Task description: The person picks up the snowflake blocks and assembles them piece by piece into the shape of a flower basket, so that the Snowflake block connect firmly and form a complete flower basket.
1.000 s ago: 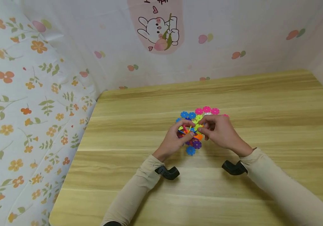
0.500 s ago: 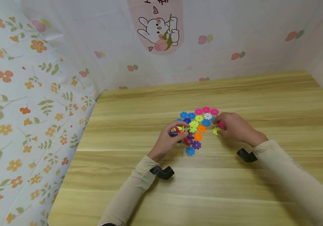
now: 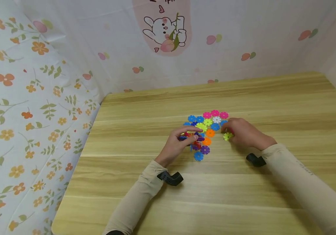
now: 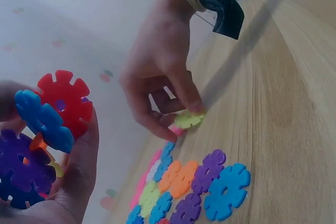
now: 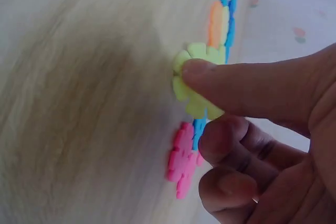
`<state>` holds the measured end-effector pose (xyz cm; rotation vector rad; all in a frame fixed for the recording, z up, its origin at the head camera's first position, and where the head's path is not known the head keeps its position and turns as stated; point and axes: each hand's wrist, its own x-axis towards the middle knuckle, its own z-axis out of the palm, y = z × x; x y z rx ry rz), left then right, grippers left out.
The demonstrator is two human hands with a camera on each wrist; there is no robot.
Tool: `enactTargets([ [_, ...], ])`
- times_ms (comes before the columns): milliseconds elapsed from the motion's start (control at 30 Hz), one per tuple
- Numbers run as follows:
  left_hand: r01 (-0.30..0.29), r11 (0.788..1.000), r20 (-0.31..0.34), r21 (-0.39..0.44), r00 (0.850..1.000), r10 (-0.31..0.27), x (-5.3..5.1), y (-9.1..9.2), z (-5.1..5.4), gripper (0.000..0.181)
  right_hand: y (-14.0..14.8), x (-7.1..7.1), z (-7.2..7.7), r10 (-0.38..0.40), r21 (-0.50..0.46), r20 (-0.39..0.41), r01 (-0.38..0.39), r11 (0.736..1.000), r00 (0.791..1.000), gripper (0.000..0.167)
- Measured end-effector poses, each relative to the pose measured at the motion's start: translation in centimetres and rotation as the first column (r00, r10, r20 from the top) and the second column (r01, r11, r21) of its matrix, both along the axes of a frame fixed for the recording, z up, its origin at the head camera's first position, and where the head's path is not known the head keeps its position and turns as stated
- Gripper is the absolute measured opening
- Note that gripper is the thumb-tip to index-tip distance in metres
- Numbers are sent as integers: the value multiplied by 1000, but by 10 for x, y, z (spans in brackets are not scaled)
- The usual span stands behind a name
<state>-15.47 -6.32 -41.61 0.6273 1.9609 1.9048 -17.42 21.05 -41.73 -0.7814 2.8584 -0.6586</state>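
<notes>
My left hand (image 3: 177, 141) holds a built cluster of slotted flower discs, raised off the table. In the left wrist view the cluster shows a red disc (image 4: 65, 98), a blue disc (image 4: 46, 123) and a purple disc (image 4: 22, 156), joined at angles. To its right, my right hand (image 3: 248, 133) pinches a yellow-green flower disc (image 5: 195, 100) between thumb and fingers, just at the right end of the loose discs. Pink discs (image 5: 181, 158) lie beyond that hand in the right wrist view.
Several loose flower discs lie flat in a patch between the hands, among them an orange disc (image 3: 210, 133), a white disc (image 3: 216, 120) and a blue disc (image 3: 198, 156). The wooden table (image 3: 215, 202) meets a patterned cloth (image 3: 121, 49) at the back.
My right hand has left the cluster, moved right to the loose discs and taken hold of the yellow-green disc. The left hand has shifted slightly left with the cluster.
</notes>
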Motion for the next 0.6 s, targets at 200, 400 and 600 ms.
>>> enactTargets([
  [200, -7, 1000, 35, 29, 999, 6, -1, 1, 0, 29, -2, 4, 4, 18, -99, 36, -14, 995, 999, 17],
  [400, -2, 999, 66, 40, 998, 0, -1, 1, 2, 30, -15, 14, 18, -1, -263, 81, 22, 965, 997, 6],
  [600, -13, 999, 76, 38, 997, 10, -1, 2, 5, 31, -33, 28, 36, -74, -421, 96, 108, 900, 993, 7],
])
